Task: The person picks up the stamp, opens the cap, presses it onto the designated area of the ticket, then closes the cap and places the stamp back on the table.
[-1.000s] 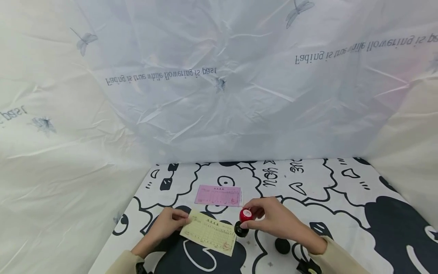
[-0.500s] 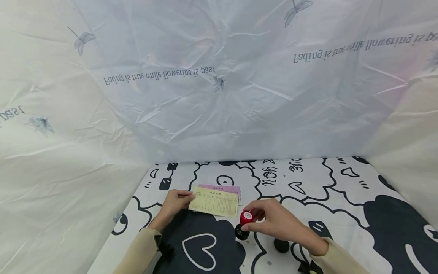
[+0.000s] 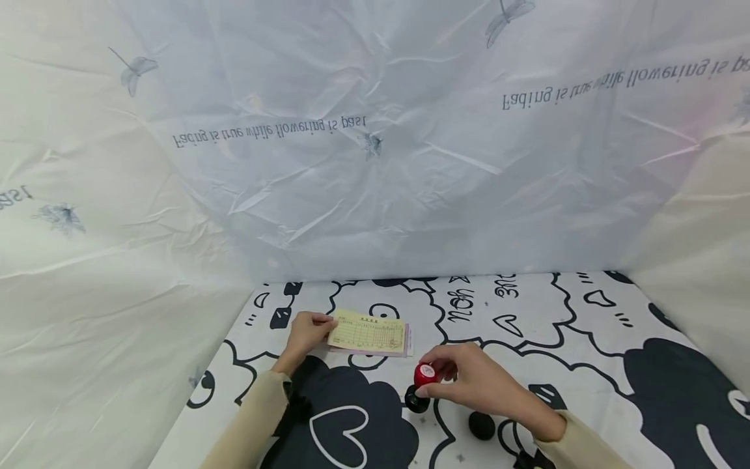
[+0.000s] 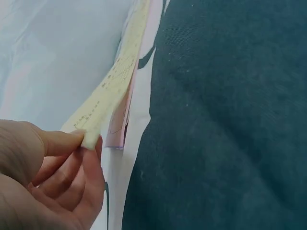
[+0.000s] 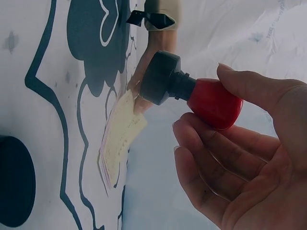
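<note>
My left hand point(image 3: 307, 333) pinches the near left corner of a yellow printed form point(image 3: 366, 331) between thumb and fingers. In the left wrist view that corner curls up, and the form slopes down over a pink form point(image 4: 120, 127) beneath it. Most of the pink form is covered; only its edges show in the head view. A faint red mark sits at the yellow form's lower right. My right hand point(image 3: 477, 381) holds a stamp point(image 5: 216, 104) by its red knob, its black base tilted away from the palm.
A black round piece point(image 3: 482, 426) lies on the patterned black-and-white cloth point(image 3: 562, 404), near my right forearm. White sheeting point(image 3: 375, 195) rises behind the table and along both sides. A dark band is at my left cuff.
My left hand has carried the yellow form forward from the near side and laid it over the pink form. The right hand with the stamp has stayed almost in place.
</note>
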The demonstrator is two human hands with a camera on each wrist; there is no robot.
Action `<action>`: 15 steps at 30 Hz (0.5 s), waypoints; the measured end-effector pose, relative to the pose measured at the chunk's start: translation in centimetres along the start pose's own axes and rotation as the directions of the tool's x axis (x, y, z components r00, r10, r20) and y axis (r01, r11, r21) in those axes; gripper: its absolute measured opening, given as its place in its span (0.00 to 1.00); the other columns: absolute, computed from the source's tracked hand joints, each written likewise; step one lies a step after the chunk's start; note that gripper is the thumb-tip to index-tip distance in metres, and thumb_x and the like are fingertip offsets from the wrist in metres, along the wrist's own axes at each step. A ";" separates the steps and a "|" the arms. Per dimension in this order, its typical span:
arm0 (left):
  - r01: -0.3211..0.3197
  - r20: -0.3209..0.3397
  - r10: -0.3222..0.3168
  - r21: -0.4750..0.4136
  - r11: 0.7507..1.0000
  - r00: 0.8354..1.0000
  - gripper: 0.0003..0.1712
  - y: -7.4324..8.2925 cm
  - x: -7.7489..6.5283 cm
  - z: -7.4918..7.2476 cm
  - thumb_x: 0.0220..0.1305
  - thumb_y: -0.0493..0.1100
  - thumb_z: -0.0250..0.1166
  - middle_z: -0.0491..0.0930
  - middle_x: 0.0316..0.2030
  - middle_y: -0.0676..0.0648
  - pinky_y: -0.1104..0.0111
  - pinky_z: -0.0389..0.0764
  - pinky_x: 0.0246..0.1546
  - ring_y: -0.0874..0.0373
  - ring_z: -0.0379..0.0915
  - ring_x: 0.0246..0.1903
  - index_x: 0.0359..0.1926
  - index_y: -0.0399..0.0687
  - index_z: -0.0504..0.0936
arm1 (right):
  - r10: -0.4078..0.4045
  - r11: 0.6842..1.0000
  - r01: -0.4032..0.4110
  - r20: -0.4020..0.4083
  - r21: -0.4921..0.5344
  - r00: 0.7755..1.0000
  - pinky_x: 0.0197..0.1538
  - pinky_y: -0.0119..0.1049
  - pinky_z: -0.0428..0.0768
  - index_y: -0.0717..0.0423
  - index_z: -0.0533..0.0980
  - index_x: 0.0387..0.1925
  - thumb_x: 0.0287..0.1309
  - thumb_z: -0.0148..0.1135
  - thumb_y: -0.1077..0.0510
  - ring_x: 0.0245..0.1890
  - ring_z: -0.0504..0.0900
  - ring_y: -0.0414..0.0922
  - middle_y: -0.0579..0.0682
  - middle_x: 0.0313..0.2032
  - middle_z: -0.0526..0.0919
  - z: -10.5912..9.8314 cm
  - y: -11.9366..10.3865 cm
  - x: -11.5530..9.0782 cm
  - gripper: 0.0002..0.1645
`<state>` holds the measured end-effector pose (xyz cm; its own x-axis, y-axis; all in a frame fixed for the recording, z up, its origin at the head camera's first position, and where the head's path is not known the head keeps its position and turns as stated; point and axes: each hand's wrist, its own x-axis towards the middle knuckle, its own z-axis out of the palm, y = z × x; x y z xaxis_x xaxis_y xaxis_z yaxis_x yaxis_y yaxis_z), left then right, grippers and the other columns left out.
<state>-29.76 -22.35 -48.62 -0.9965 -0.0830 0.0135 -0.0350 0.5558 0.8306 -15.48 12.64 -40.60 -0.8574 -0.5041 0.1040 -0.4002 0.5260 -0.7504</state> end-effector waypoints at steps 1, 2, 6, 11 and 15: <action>-0.011 -0.010 0.012 0.027 1.000 1.000 0.11 0.0 0.1 0.1 0.68 0.39 0.71 0.90 0.38 0.39 0.70 0.85 0.28 0.60 0.84 0.29 0.44 0.35 0.91 | -0.001 1.000 0.001 -0.004 -0.005 1.000 0.42 0.31 0.85 0.46 0.86 0.48 0.57 0.77 0.38 0.36 0.82 0.30 0.35 0.37 0.87 0.0 0.0 0.0 0.24; -0.022 -0.019 0.023 0.053 0.998 1.000 0.10 0.1 0.1 0.2 0.68 0.39 0.71 0.90 0.37 0.39 0.71 0.84 0.27 0.60 0.84 0.29 0.43 0.35 0.91 | -0.003 1.000 0.003 -0.009 -0.011 1.000 0.42 0.31 0.85 0.45 0.86 0.48 0.57 0.78 0.38 0.36 0.82 0.30 0.35 0.37 0.87 0.0 0.0 0.0 0.23; -0.032 -0.037 0.038 0.143 0.989 0.999 0.09 0.0 0.3 0.7 0.68 0.40 0.72 0.90 0.37 0.40 0.72 0.78 0.26 0.60 0.82 0.29 0.41 0.36 0.92 | -0.020 1.000 0.020 -0.013 -0.017 1.000 0.43 0.32 0.86 0.45 0.86 0.47 0.57 0.77 0.38 0.36 0.82 0.30 0.34 0.36 0.87 -0.2 0.0 -0.1 0.23; -0.035 -0.043 0.046 0.216 0.976 0.998 0.09 -0.3 0.2 1.0 0.66 0.42 0.73 0.91 0.36 0.43 0.72 0.77 0.28 0.58 0.82 0.31 0.40 0.39 0.92 | -0.024 1.000 0.024 -0.023 -0.019 0.999 0.43 0.31 0.86 0.44 0.86 0.48 0.59 0.76 0.38 0.36 0.83 0.30 0.35 0.36 0.88 -0.9 0.7 -0.1 0.22; -0.052 -0.062 0.068 0.232 0.971 0.996 0.11 0.0 -0.4 0.9 0.66 0.43 0.73 0.90 0.40 0.42 0.67 0.80 0.34 0.54 0.83 0.36 0.43 0.40 0.92 | 0.003 0.999 -0.008 -0.083 -0.052 0.997 0.42 0.30 0.85 0.44 0.86 0.47 0.59 0.76 0.39 0.36 0.83 0.31 0.36 0.37 0.88 -1.8 1.5 0.0 0.21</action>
<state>-29.42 -21.55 -49.08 -0.9898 -0.0965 0.1044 -0.0004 0.7363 0.6767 -16.59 14.63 -40.55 -0.8827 -0.4434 0.1554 -0.4098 0.5649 -0.7162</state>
